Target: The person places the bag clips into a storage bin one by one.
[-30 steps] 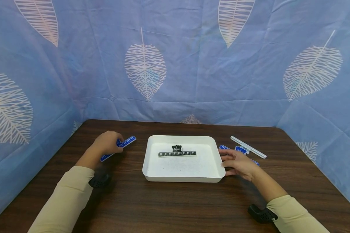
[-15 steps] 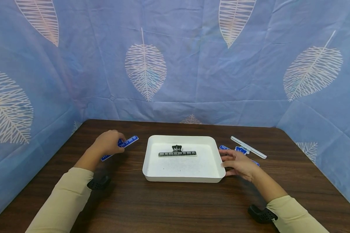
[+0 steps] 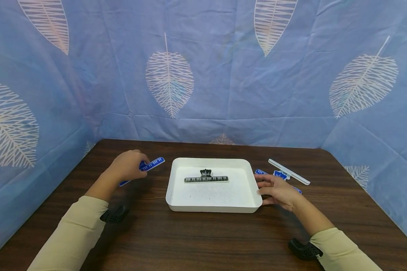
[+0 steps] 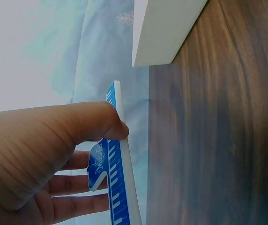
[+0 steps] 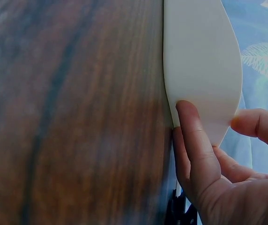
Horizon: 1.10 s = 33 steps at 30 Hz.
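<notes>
My left hand (image 3: 129,165) pinches a blue page clip (image 3: 154,164) printed with white piano keys. In the left wrist view the thumb lies on the front of the clip's bar (image 4: 116,187), with fingers behind its lettered grip tab. To the right of it stands a shallow white tray (image 3: 213,209), holding a black page clip (image 3: 207,179) with a keyboard pattern. My right hand (image 3: 276,191) touches the tray's right side. Seen from the right wrist, extended fingers (image 5: 195,140) lie against the outer wall and another fingertip meets the rim.
Behind the right hand lies a second blue clip (image 3: 280,174), partly covered by that hand. A white bar (image 3: 288,171) rests slantwise beside it. The dark wooden table (image 3: 203,241) backs onto a blue leaf-patterned cloth (image 3: 210,75).
My left hand, with the blue page clip in it, has moved slightly up and right toward the tray. The right hand and the tray have stayed in place.
</notes>
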Motion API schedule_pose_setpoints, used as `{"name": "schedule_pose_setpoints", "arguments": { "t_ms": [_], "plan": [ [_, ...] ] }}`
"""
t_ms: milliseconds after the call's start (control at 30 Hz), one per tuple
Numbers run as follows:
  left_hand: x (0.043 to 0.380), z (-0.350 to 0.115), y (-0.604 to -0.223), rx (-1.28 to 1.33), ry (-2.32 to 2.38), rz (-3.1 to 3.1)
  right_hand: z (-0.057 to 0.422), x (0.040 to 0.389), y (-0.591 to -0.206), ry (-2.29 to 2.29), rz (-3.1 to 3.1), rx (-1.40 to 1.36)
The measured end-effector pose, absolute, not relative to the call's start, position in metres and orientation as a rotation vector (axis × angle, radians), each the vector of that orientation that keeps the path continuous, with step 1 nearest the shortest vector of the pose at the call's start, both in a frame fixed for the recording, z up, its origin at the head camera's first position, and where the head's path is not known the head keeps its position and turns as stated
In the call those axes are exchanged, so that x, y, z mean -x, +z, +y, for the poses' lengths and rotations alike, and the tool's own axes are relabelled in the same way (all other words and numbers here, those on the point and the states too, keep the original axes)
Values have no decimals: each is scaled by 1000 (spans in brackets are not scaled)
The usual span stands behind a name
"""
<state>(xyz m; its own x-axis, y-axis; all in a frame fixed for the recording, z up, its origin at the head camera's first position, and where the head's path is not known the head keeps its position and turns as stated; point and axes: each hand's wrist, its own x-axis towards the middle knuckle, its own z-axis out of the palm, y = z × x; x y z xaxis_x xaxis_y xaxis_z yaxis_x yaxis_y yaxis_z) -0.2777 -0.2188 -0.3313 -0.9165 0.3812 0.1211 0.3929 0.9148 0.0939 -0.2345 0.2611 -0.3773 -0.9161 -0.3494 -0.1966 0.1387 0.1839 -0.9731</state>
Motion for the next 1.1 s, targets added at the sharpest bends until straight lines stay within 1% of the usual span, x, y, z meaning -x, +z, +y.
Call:
{"name": "schedule_pose_setpoints", "arguments": {
  "t_ms": [1100],
  "plan": [
    [261,-180,-315,827,-151,-2823,261,234,-377,-1779,2100,196]
  ]
}}
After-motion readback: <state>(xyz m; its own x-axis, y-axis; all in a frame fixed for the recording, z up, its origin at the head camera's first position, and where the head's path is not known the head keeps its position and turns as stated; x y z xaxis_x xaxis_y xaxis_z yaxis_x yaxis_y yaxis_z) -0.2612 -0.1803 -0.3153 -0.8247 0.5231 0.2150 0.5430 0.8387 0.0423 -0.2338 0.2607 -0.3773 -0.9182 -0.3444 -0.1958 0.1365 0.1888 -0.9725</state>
